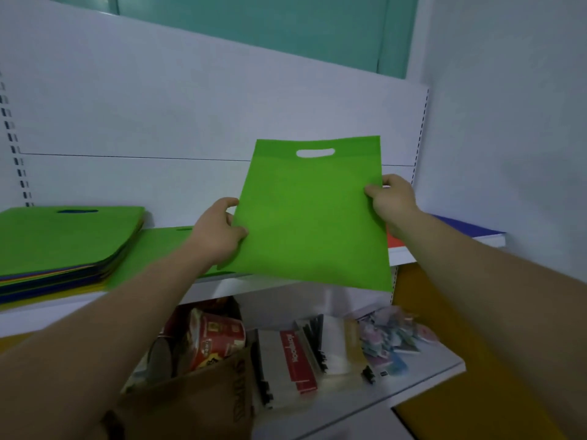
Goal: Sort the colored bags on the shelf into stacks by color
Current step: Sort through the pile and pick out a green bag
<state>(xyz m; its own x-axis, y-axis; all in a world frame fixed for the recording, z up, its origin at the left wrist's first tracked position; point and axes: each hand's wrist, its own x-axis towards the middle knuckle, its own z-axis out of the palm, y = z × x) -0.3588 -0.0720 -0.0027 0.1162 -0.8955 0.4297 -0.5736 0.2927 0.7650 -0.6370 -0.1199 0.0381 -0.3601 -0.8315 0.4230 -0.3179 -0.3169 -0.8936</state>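
I hold a flat green bag (311,217) with a cut-out handle up in front of the white shelf (403,254). My left hand (219,235) pinches its left edge and my right hand (392,198) pinches its right edge. At the shelf's left lies a mixed stack of bags (63,249) with a green one on top and blue, yellow and orange edges below. A single green bag (158,249) lies flat in the middle, partly behind my left arm. A red bag (394,241) and a blue bag (467,228) lie at the shelf's right, mostly hidden.
The white back panel (190,106) rises behind the shelf, and a wall closes off the right side. On the lower shelf (413,385) sit a brown cardboard box (197,398), red packets, binder clips and small colourful packs.
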